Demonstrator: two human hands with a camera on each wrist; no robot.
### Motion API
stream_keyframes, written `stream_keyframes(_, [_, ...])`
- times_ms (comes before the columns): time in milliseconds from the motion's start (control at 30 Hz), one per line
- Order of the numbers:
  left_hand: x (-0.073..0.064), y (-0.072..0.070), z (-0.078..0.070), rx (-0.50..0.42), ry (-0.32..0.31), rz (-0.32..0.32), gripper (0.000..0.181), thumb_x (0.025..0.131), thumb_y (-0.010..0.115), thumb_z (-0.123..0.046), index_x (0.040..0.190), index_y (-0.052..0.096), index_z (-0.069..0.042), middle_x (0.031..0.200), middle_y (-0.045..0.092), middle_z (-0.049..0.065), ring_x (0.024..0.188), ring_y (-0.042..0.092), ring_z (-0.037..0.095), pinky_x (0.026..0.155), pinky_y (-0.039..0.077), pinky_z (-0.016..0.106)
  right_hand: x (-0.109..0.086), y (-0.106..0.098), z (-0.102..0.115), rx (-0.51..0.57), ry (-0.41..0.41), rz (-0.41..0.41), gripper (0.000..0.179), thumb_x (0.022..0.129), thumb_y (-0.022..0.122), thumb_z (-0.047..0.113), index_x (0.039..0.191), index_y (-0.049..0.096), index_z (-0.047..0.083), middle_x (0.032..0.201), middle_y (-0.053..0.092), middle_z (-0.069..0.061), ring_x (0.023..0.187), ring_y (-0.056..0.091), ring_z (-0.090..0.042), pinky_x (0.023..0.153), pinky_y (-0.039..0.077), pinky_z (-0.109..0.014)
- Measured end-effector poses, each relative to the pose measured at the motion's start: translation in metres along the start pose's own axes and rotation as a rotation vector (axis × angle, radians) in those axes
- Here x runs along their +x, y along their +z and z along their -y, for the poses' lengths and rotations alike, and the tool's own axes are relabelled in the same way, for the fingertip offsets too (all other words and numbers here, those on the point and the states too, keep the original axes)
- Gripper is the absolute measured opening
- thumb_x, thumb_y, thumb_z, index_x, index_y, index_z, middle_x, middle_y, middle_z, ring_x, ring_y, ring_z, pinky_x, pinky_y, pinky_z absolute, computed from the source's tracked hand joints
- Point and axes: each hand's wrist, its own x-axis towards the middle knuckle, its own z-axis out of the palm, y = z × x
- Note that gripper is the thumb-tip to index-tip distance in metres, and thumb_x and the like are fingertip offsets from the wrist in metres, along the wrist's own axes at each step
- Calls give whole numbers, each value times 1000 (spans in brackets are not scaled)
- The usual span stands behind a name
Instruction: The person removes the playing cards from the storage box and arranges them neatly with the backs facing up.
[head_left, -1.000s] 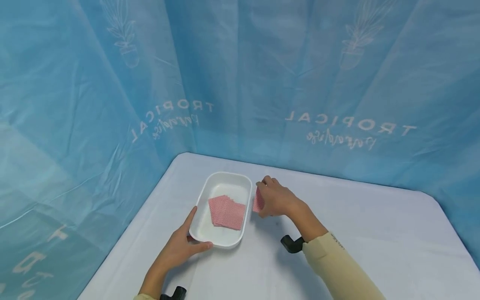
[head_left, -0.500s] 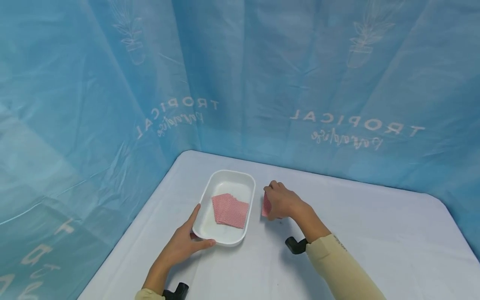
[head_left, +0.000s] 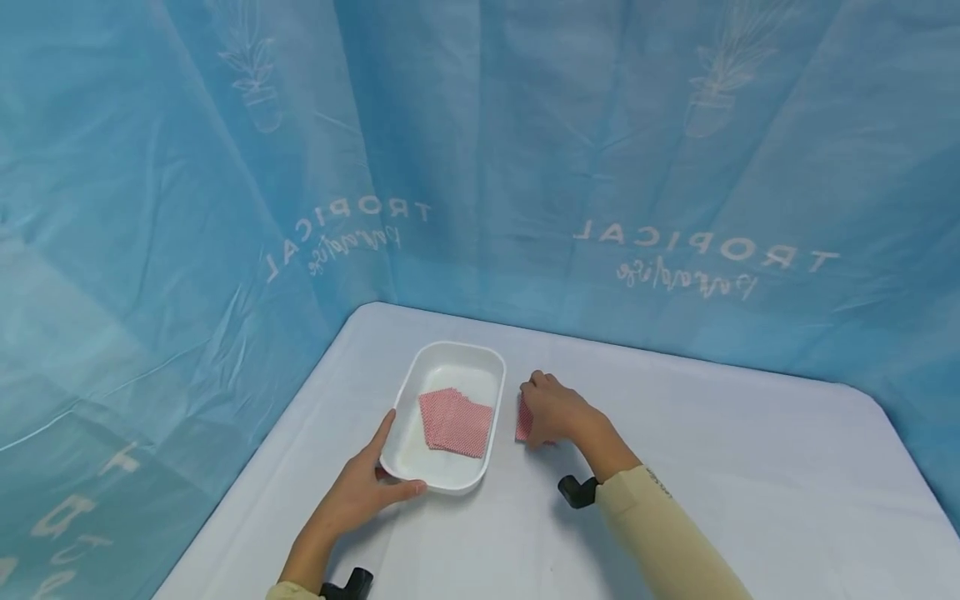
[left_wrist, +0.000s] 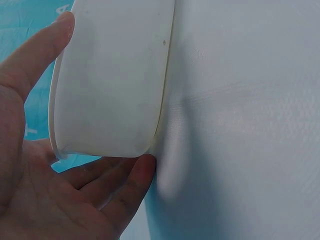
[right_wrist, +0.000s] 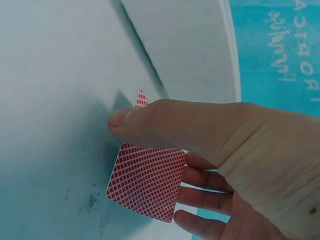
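A white tray (head_left: 457,372) stands on the table, with several red-and-white patterned playing cards (head_left: 461,425) fanned on its floor. My left hand (head_left: 352,492) holds the tray's near left corner, fingers along the left side and thumb at the near end. The left wrist view shows the thumb on the tray's rim and fingertips (left_wrist: 146,162) against the lower edge of its wall. Just right of the tray, my right hand (head_left: 558,412) pinches a playing card (right_wrist: 145,187), back showing, close over the table. The thumb crosses the card; whether more cards lie behind it I cannot tell.
The table (head_left: 720,467) is covered in white cloth and has rounded far corners. Blue printed curtains (head_left: 525,167) hang along its far and left sides. A black wrist mount (head_left: 577,492) sticks out from the right sleeve, another (head_left: 348,583) from the left.
My right hand has come slightly nearer and lower with the playing card, a little farther from the tray's right rim. The left hand keeps its hold on the tray.
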Motion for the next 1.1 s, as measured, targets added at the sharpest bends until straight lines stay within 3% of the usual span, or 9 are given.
stream_keyframes(133, [2,1,-1,4,5,-5,117,68,85,-48,156,10,-30,150,35,7,107,58,20,89,45,46,2,-1,-1,-12,13,6,69,63,85,21,122,54,4,105,45,-4,94,42,-20,66,45,-31])
stream_keyframes(367, [3,3,0,-4,14,-16,117,67,86,-45,155,10,-31,153,30,4,118,53,24,93,44,46,5,-1,-4,-2,15,38,68,65,84,22,123,53,5,106,45,-3,97,42,-19,70,46,-31])
stream_keyframes(667, [2,4,0,-14,21,-2,117,67,85,-47,155,9,-34,154,29,3,120,51,23,94,42,46,8,4,-8,35,39,71,70,65,86,26,124,54,8,107,46,-2,98,43,-19,77,49,-34])
stream_keyframes(1100, [1,0,3,-23,37,0,116,69,85,-47,155,9,-32,156,25,2,121,50,21,94,43,43,6,-2,-5,53,36,83,83,66,87,32,134,48,5,119,47,-5,108,43,-21,90,47,-40])
